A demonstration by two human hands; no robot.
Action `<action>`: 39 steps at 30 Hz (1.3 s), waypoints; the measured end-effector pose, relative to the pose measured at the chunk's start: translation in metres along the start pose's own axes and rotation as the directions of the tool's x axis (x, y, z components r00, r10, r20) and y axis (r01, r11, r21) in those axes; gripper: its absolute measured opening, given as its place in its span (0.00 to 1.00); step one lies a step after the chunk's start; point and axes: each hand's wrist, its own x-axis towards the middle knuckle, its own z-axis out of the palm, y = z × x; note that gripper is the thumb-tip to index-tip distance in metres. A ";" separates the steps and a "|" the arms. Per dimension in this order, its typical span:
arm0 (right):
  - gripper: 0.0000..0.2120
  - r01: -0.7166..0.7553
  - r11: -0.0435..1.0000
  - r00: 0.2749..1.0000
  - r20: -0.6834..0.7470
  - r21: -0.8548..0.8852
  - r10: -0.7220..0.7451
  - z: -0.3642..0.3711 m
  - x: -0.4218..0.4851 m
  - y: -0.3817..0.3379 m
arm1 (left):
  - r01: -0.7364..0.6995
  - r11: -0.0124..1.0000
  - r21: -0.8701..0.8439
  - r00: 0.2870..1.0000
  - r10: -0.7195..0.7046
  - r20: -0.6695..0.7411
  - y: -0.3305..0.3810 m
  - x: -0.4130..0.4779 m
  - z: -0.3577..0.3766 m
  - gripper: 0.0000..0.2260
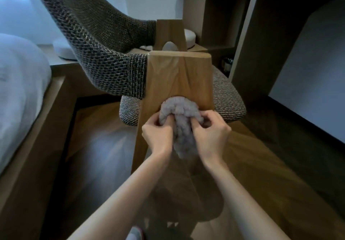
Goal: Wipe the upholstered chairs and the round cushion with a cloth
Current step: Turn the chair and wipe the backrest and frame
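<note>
An upholstered chair (104,52) with dark woven fabric and a wide wooden leg panel (177,75) stands right in front of me. A fluffy grey cloth (182,122) is bunched against the lower part of that wooden panel. My left hand (157,134) grips the cloth's left side and my right hand (210,131) pinches its right side. The chair's seat cushion (225,97) shows on both sides of the panel. A round white cushion (189,36) lies on the floor behind the chair, mostly hidden.
A bed with white bedding (20,90) and a wooden frame runs along the left. A wooden desk and shelf unit (242,34) stands at the right and back. Another round white cushion (63,50) sits at the back left. Dark wooden floor (270,174) lies below.
</note>
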 end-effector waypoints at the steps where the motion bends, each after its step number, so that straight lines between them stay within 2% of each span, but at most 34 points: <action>1: 0.02 0.033 0.999 0.999 -0.002 0.007 -0.033 -0.001 0.009 -0.007 | -0.024 0.999 0.029 1.000 0.023 0.018 0.005 0.004 0.002 0.08; 3: 0.03 0.020 0.999 0.998 0.065 -0.030 -0.018 -0.002 0.018 -0.012 | 0.018 0.989 0.148 0.996 -0.030 0.080 0.007 0.011 0.008 0.07; 5: 0.06 -0.100 0.993 0.987 0.121 -0.059 0.106 -0.003 0.012 -0.004 | 0.070 0.952 0.297 0.990 -0.102 0.093 0.003 0.010 0.011 0.06; 8: 0.09 -0.331 0.942 0.932 0.136 -0.053 0.336 -0.010 -0.007 0.021 | 0.010 0.927 0.375 0.995 -0.049 0.093 -0.006 0.000 0.013 0.07; 10: 0.07 -0.370 0.915 0.895 0.203 -0.159 0.397 -0.017 -0.016 0.031 | 0.013 0.916 0.401 0.991 -0.065 0.117 -0.010 -0.004 0.004 0.09; 12: 0.08 -0.323 0.922 0.892 0.258 -0.214 0.372 -0.025 -0.022 0.029 | 0.020 0.908 0.419 0.982 -0.096 0.161 -0.013 -0.009 -0.009 0.11; 14: 0.09 -0.225 0.960 0.930 0.256 -0.169 0.263 -0.034 -0.019 0.016 | -0.044 0.915 0.400 0.975 -0.047 0.215 -0.008 -0.014 -0.017 0.10; 17: 0.07 -0.102 0.995 0.987 0.123 0.006 0.101 -0.047 0.006 -0.019 | -0.183 0.946 0.267 0.968 0.126 0.215 0.021 -0.020 -0.015 0.05; 19: 0.05 -0.049 0.995 0.999 -0.006 0.091 0.050 -0.053 0.028 -0.040 | -0.331 0.930 0.162 0.938 0.306 0.161 0.048 -0.027 -0.009 0.01; 22: 0.07 0.005 0.984 0.996 -0.084 0.178 0.010 -0.054 0.053 -0.063 | -0.498 0.866 0.042 0.866 0.495 0.064 0.084 -0.030 0.000 0.09; 24: 0.12 0.021 0.975 0.999 -0.029 0.222 -0.015 -0.049 0.062 -0.069 | -0.548 0.836 0.039 0.837 0.547 0.031 0.100 -0.026 0.007 0.12; 26: 0.21 0.011 0.975 0.996 0.088 0.224 -0.032 -0.041 0.063 -0.065 | -0.575 0.809 0.121 0.817 0.574 0.044 0.103 -0.021 0.010 0.14; 29: 0.21 -0.007 0.986 0.977 0.211 0.167 -0.029 -0.035 0.057 -0.047 | -0.633 0.752 0.184 0.774 0.621 0.124 0.090 -0.021 0.009 0.19; 31: 0.18 -0.037 0.994 0.972 0.233 0.099 0.013 -0.036 0.052 -0.030 | -0.634 0.751 0.184 0.774 0.616 0.151 0.072 -0.027 0.010 0.19; 32: 0.18 -0.054 0.997 0.968 0.248 0.054 0.039 -0.037 0.047 -0.021 | -0.601 0.781 0.170 0.799 0.577 0.172 0.062 -0.031 0.011 0.19; 34: 0.16 -0.096 0.995 0.947 0.307 -0.022 0.098 -0.044 0.037 -0.005 | -0.461 0.875 0.147 0.876 0.422 0.235 0.043 -0.042 0.011 0.18; 36: 0.16 -0.149 0.987 0.911 0.380 -0.063 0.162 -0.053 0.027 0.004 | -0.331 0.932 0.149 0.921 0.285 0.264 0.032 -0.047 0.011 0.16; 39: 0.15 -0.116 0.993 0.914 0.387 -0.033 0.120 -0.061 0.033 -0.008 | -0.362 0.924 0.127 0.923 0.336 0.188 0.046 -0.045 0.011 0.13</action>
